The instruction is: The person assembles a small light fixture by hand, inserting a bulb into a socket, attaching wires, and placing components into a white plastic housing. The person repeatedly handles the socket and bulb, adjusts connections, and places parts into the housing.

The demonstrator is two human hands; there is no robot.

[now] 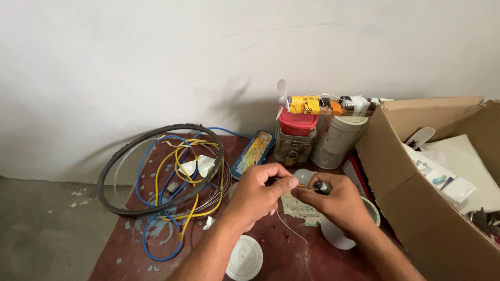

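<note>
Your left hand (258, 190) pinches a thin copper wire (302, 186) at its tip; your right hand (338, 200) grips a bulb (312, 182), held just above the table (130, 244)

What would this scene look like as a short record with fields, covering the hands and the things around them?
Left hand: left hand pinches a thin copper-coloured wire
Right hand: right hand grips a small dark part and meets the wire
Surface: reddish-brown table against a white wall
Left of hands: black ring with blue and yellow cables coiled in and around it
Behind hands: clear jar with red lid, white canister, flat printed tin
Right side: open cardboard box
Near edge: white round disc
</note>
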